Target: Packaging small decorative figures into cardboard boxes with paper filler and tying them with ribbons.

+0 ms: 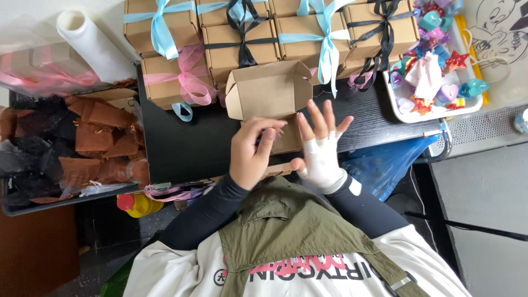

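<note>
I see the open cardboard box [269, 91] lying on the black counter [187, 148] right in front of me, flaps up, touching the stack of ribbon-tied boxes [242, 38] behind it. My left hand [252, 157] is curled shut, its grip pinching something small and dark that I cannot make out, pressed against the lower part of the box. My right hand [320, 148], wrapped in white bandage, is spread wide with fingers released, holding nothing, just beside the box edge. To my judgement, the box could skid backward into the stack, since only one hand steadies it. The open hand also hovers near the white tray of coloured trinkets [434, 110], so a careless sweep might knock them. Brown paper shreds [99, 137] sit well apart on the left.
</note>
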